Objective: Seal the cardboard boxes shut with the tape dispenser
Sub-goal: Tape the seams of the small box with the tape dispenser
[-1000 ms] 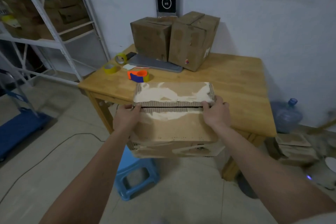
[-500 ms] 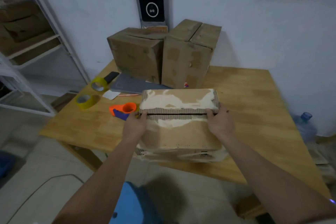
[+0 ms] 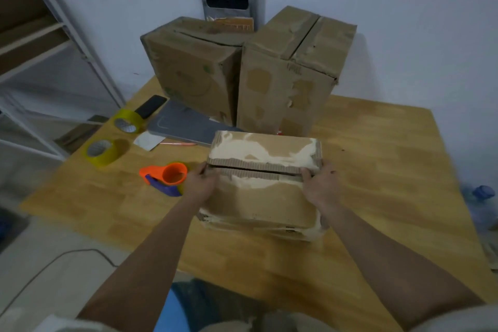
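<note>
Wooden surface [image 3: 377,148] stood against white wall [image 3: 404,8]; left hand [image 3: 200,186] and right hand [image 3: 320,187] gripped worn brown cardboard box [image 3: 262,197].

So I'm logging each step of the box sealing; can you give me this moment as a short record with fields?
box in hand: worn cardboard box on the wooden table, top flaps closed, a gap at the seam, no tape across it
left hand: grips the box's left end at the seam
right hand: grips the box's right end at the seam
tape dispenser: orange and blue, on the table left of the box, untouched
spare tape: two yellow rolls further left
other boxes: two at the back by the wall
</note>
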